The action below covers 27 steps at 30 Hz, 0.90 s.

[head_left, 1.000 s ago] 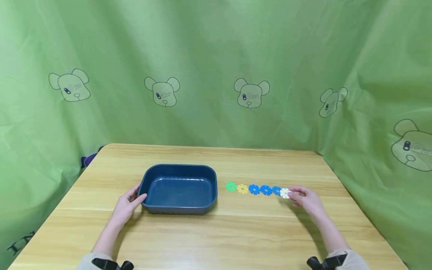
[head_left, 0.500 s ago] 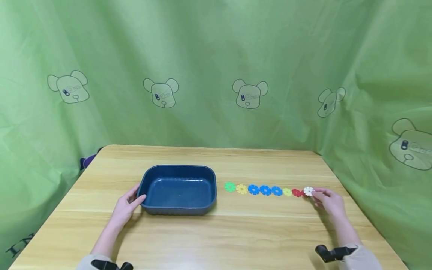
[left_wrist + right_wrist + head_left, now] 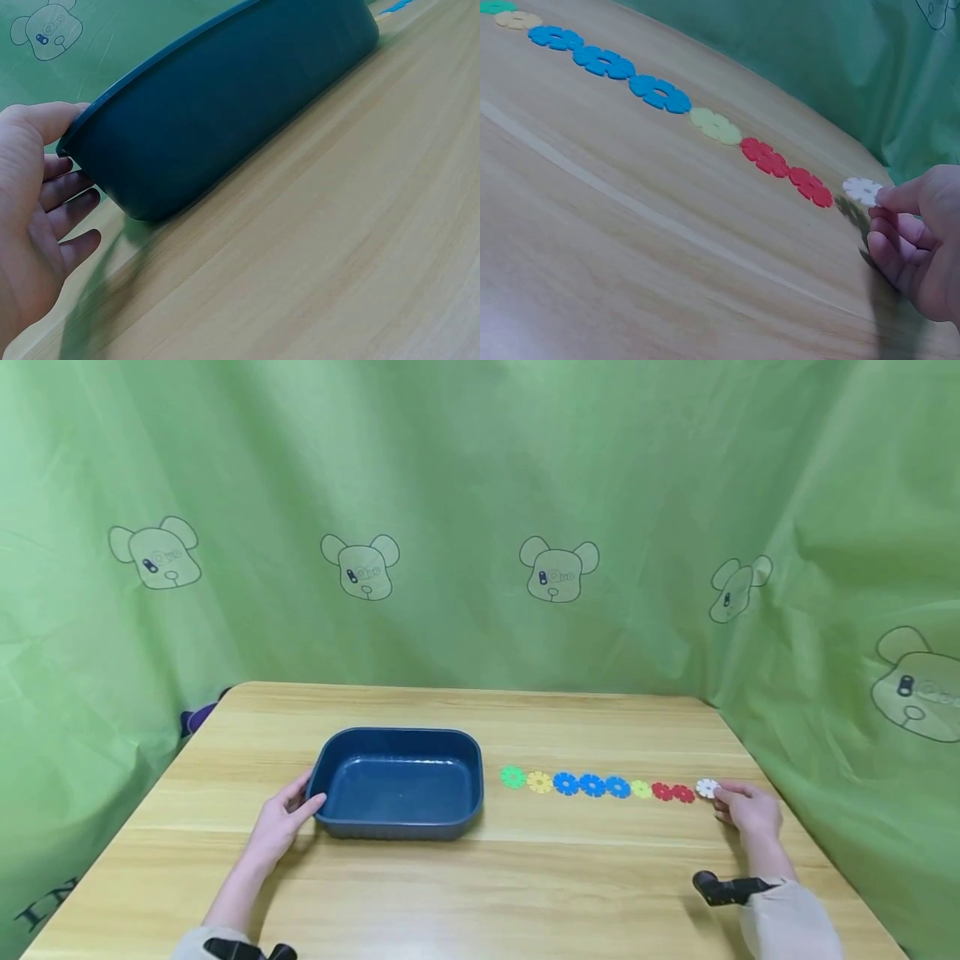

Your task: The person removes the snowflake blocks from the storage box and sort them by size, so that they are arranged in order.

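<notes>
A dark blue rectangular plastic basin (image 3: 405, 831) stands on the table. At its left end, my left hand (image 3: 277, 827) holds the rim, thumb over the edge and fingers along the outer wall. My right hand (image 3: 753, 814) pinches a white notched snowflake disc (image 3: 861, 190) between thumb and fingers, just above the tabletop. To the left of it runs a row of flat discs: two red discs (image 3: 672, 792), a pale yellow-green disc (image 3: 641, 789), three blue discs (image 3: 592, 785), a yellow disc (image 3: 539, 782) and a green disc (image 3: 513, 777). A small gap separates the white disc from the red ones.
The wooden table (image 3: 480, 893) has its far edge near a green curtain (image 3: 465, 635) printed with bear heads. The curtain also hangs along both sides. Something purple (image 3: 198, 718) shows beyond the table's back left corner.
My right hand has moved to the right with the white disc, past the row's end, uncovering the yellow-green and red discs. My left hand and the basin stay in place.
</notes>
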Each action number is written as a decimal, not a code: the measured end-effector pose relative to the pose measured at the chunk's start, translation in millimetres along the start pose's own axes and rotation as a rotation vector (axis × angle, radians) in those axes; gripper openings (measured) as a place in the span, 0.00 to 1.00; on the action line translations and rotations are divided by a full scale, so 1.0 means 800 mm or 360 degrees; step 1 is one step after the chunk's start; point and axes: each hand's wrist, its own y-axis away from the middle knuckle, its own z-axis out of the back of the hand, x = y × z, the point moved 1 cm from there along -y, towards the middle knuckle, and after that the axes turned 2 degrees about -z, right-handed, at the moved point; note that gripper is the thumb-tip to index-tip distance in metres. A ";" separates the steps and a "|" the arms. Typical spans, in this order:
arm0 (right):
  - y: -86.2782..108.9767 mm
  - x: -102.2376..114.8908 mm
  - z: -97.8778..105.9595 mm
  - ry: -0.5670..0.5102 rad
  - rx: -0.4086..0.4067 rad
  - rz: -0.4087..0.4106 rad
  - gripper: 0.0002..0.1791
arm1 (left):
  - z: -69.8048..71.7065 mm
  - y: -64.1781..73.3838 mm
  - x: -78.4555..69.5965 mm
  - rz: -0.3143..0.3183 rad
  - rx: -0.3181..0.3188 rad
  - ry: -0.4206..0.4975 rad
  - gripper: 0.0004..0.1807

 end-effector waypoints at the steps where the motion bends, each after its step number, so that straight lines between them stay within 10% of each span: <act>1: 0.000 -0.001 0.001 0.0000 0.0002 0.0002 0.08 | 0.000 0.000 0.001 -0.0001 -0.0001 -0.0002 0.31; 27: 0.003 -0.002 0.001 0.0236 0.0009 0.0109 0.20 | 0.000 0.000 0.000 0.0000 -0.0004 0.0010 0.31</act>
